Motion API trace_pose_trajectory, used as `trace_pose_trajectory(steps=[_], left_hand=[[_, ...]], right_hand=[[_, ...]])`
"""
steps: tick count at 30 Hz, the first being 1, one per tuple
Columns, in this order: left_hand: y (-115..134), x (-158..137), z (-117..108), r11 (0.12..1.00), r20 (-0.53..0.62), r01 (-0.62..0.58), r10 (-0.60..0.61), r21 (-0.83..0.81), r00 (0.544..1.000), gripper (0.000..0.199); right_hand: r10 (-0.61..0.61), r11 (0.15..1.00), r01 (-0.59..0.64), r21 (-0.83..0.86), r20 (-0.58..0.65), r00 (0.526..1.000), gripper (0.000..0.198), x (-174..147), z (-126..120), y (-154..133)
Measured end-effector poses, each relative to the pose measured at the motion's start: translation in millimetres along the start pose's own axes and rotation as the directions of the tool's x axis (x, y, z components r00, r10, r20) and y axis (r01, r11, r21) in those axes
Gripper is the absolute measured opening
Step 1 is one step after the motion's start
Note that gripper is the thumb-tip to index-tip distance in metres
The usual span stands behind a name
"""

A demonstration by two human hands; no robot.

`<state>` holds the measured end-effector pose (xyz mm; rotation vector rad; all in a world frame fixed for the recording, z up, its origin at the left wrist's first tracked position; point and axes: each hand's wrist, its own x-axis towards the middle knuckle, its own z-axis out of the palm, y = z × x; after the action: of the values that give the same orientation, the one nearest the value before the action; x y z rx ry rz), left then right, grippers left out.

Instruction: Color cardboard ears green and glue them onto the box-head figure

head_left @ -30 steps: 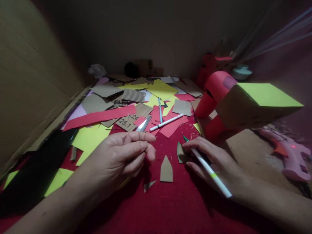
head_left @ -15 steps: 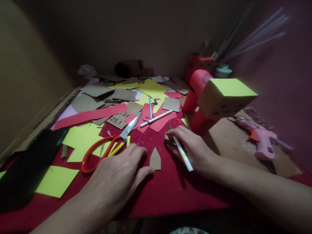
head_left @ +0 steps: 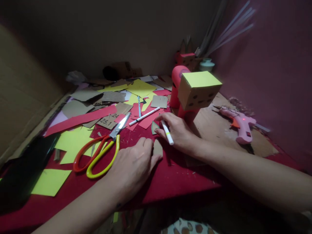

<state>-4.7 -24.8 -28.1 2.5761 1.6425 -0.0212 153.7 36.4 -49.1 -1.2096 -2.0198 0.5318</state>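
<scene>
My right hand (head_left: 179,131) is closed around a white marker (head_left: 167,133) with a yellow-green band. Its thumb and fingertips also reach a small pointed cardboard piece (head_left: 154,128) with a green edge, lying on the red cloth. My left hand (head_left: 134,161) rests with bent fingers against a second cardboard piece (head_left: 158,148), its thumb at the lower edge and its fingers covering part of the left side. Left of that hand lie scissors (head_left: 104,148), blades apart, with one red and one yellow handle.
Behind my right hand stands a red paper animal with a cardboard box head (head_left: 200,91). A pink glue gun (head_left: 240,123), its red light lit, lies at right on cardboard. A white marker (head_left: 144,116) and paper scraps (head_left: 141,87) cover the back; a dark sheet (head_left: 26,172) lies left.
My left hand has moved right onto the pointed cardboard piece, clear of the scissors. The right hand has tilted the marker, and the green-edged piece shows more. The whole view has shifted.
</scene>
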Motion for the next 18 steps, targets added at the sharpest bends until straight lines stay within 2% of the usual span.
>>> trace_pose_trajectory(steps=[4, 8, 9, 11, 13, 14, 15, 18], left_hand=[[1, -2, 1, 0.998, -0.070, -0.053, 0.049, -0.046, 0.996, 0.026], [-10, -9, 3, 0.992, -0.225, -0.105, 0.088, -0.063, 0.970, 0.022], [-12, -12, 5, 0.991, -0.265, -0.124, 0.105, -0.057, 0.958, 0.022], [-12, -17, 12, 0.986, -0.342, -0.164, 0.154, -0.001, 0.927, 0.028], [-6, -22, 20, 0.973, -0.401, -0.175, 0.221, 0.149, 0.889, 0.036], [-2, -24, 23, 0.962, -0.405, -0.161, 0.241, 0.221, 0.882, 0.038], [2, -26, 26, 0.949, -0.402, -0.141, 0.251, 0.284, 0.881, 0.039], [13, -27, 31, 0.931, -0.389, -0.079, 0.225, 0.357, 0.893, 0.040]], right_hand=[[0.007, 0.984, 0.004, 0.178, -0.062, 0.998, 0.007, -8, -19, -10], [0.145, 0.915, -0.162, 0.369, 0.072, 0.987, 0.027, -19, -40, -23], [0.189, 0.884, -0.229, 0.408, 0.135, 0.973, 0.026, -21, -42, -25], [0.281, 0.789, -0.334, 0.515, 0.180, 0.943, 0.010, -27, -43, -27], [0.419, 0.697, -0.484, 0.530, 0.247, 0.874, 0.009, -33, -38, -24], [0.455, 0.678, -0.516, 0.523, 0.252, 0.854, 0.008, -35, -36, -22], [0.450, 0.683, -0.512, 0.520, 0.252, 0.857, 0.007, -38, -33, -19], [0.330, 0.772, -0.386, 0.505, 0.201, 0.922, 0.005, -42, -26, -9]])
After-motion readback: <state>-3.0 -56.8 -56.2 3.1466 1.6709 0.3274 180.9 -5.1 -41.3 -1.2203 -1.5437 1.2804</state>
